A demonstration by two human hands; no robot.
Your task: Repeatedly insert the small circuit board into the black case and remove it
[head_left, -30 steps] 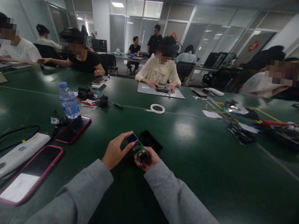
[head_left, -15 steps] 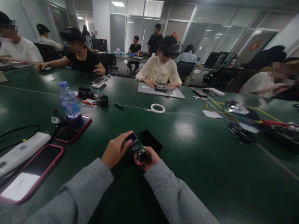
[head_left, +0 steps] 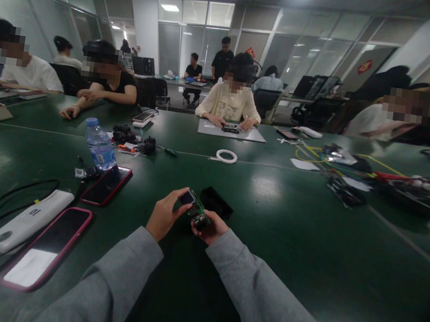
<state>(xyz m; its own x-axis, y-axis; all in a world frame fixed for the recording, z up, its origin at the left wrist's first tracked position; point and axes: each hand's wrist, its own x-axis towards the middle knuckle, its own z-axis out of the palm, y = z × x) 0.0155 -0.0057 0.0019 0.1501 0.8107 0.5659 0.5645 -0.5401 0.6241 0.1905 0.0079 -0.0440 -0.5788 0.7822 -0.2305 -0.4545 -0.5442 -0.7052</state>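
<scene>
Between my hands is a small green circuit board (head_left: 197,214) with a little dark display screen (head_left: 187,198) at its upper left end. My left hand (head_left: 166,213) pinches the screen end between thumb and fingers. My right hand (head_left: 212,227) grips the lower right end, where dark components sit. The board is held tilted above the table. Just behind it lies an open black plastic case (head_left: 217,203), partly hidden by the board and my right hand.
On my left are a white power bank (head_left: 28,220) with cables, two red-edged phones (head_left: 48,252) and a water bottle (head_left: 100,145). A white tape roll (head_left: 226,156) lies ahead. Cables and parts (head_left: 346,193) fill the right. A person (head_left: 229,99) works opposite at a grey mat (head_left: 256,135).
The board has turned slightly in my hands, and its screen has shifted a little left and now faces me more. A co-worker at the left has drawn both arms together.
</scene>
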